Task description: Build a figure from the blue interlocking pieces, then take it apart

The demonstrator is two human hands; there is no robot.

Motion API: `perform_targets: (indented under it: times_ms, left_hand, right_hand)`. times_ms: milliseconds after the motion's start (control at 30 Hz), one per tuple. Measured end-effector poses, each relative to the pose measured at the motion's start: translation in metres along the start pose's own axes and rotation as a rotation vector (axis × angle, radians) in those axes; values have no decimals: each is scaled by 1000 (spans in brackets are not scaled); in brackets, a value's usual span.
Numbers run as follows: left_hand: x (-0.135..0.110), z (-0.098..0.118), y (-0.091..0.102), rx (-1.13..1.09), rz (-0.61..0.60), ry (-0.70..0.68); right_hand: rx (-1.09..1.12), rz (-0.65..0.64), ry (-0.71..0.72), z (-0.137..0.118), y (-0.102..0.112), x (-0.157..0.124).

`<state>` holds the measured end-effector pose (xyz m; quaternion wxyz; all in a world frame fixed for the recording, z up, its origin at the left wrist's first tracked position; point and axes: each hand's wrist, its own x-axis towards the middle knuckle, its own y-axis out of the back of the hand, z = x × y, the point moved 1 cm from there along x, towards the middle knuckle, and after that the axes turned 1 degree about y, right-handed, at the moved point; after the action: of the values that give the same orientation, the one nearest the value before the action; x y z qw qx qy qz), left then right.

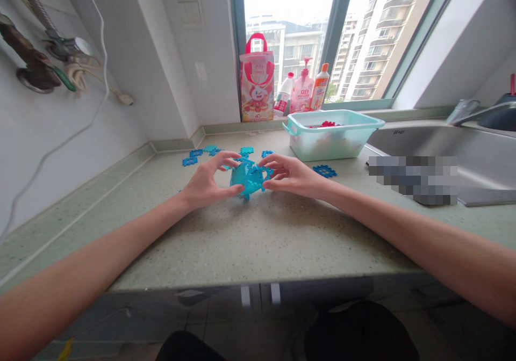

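Between my two hands is a partly boxed shape of linked teal and blue interlocking plastic tiles point(242, 177), held just above the counter. My left hand point(207, 181) grips its left side, thumb low in front and fingers over the top. On the other side my right hand point(288, 174) pinches the blue right part between thumb and fingers. Loose tiles lie behind the hands: blue ones point(190, 161) at the left, a teal one point(246, 150) in the middle, and a dark blue one point(324, 171) right of my right hand.
A pale green plastic tub point(326, 149) with red pieces inside stands behind my right hand. A steel sink point(475, 162) lies to the right. Along the window are a gift bag point(257, 89) and several bottles point(301, 93). The counter's front edge point(258, 280) is near me.
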<state>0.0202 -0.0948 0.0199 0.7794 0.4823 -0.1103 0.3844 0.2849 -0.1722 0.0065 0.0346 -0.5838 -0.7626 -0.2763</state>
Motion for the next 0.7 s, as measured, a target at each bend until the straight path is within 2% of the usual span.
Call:
perform_targets:
  times_ms: [167, 300, 433, 567, 700]
  left_hand:
    - [1, -16, -5, 23, -109, 85]
    - [3, -22, -6, -4, -45, 136]
    - [4, -19, -8, -24, -23, 169]
    - [4, -19, -12, -29, -97, 230]
    - [5, -21, -16, 10, -142, 186]
  right_hand:
    - [157, 43, -94, 13, 7, 4]
    - [216, 67, -164, 23, 10, 7]
    - [108, 35, -104, 24, 11, 8]
    - [35, -29, -93, 24, 13, 7]
    - [-49, 42, -2, 19, 17, 8]
